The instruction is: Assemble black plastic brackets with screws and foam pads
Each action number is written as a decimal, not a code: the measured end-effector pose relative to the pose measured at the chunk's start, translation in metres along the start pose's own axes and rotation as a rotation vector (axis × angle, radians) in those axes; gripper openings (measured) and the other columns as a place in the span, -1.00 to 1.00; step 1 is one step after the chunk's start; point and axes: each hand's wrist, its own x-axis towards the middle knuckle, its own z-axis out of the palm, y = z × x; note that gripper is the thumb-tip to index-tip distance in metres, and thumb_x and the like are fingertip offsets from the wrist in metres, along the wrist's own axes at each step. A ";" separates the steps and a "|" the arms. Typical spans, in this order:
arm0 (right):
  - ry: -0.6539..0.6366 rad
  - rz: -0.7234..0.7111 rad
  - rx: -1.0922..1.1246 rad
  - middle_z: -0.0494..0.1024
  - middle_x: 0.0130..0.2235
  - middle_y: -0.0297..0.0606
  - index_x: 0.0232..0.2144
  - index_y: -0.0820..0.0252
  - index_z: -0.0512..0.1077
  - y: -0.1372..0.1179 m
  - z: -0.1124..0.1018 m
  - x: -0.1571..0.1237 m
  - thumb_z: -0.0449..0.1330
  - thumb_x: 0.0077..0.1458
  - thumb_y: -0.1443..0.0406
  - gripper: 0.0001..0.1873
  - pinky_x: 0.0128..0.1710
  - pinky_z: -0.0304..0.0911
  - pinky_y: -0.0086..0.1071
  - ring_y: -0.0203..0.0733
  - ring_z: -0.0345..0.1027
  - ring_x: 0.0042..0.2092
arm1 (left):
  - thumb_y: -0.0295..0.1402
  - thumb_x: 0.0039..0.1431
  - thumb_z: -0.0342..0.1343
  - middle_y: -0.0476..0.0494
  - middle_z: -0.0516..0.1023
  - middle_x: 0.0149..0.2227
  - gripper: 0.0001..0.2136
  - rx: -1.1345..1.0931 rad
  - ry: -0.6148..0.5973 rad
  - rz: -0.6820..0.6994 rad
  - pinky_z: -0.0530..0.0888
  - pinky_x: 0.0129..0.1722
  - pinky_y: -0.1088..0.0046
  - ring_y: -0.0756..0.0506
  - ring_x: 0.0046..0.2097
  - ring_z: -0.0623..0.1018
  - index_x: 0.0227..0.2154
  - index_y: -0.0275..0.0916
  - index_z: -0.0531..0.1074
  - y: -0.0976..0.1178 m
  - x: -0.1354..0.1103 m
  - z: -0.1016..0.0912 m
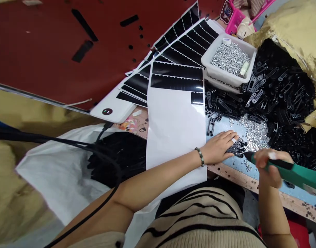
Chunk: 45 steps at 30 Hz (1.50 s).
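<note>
R hand (273,173) grip closed round green elec. screwdriver (301,175); L hand (221,146) flat, open, on blk plastic links (234,149). Links prob. light, stiff, slick; hold by edges.

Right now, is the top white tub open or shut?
Open: no lid covers the top white tub, so the heap of little silver pieces inside shows.

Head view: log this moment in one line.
left hand: on black parts | right hand: grips green tool, tip by parts | screws: in white tub
</note>
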 end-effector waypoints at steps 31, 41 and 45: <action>0.358 -0.082 0.117 0.28 -0.61 -0.54 -0.28 0.07 0.24 0.007 -0.004 0.016 0.11 0.13 0.18 -0.86 -0.52 0.27 -0.34 -0.35 0.20 -0.65 | -0.32 0.33 -0.07 -0.08 0.55 -0.22 -0.80 -0.361 0.114 -0.045 0.39 -0.07 0.33 -0.08 -0.14 0.50 -0.15 -0.19 0.44 -0.008 0.030 -0.018; 0.269 -0.087 0.161 0.29 -0.61 -0.53 -0.27 0.06 0.24 0.008 0.011 0.026 0.10 0.14 0.17 -0.85 -0.52 0.23 -0.32 -0.33 0.19 -0.64 | -0.27 0.29 0.01 -0.06 0.56 -0.31 -0.82 -0.195 0.131 -0.036 0.32 -0.09 0.29 -0.10 -0.18 0.49 -0.31 -0.21 0.46 0.001 0.028 -0.021; 0.217 -0.047 0.131 0.29 -0.62 -0.52 -0.26 0.07 0.23 0.009 0.010 0.025 0.10 0.14 0.16 -0.83 -0.51 0.25 -0.30 -0.31 0.22 -0.64 | -0.25 0.31 -0.01 -0.07 0.57 -0.29 -0.79 -0.168 0.143 -0.009 0.30 -0.09 0.29 -0.10 -0.17 0.47 -0.31 -0.21 0.46 0.002 0.028 -0.024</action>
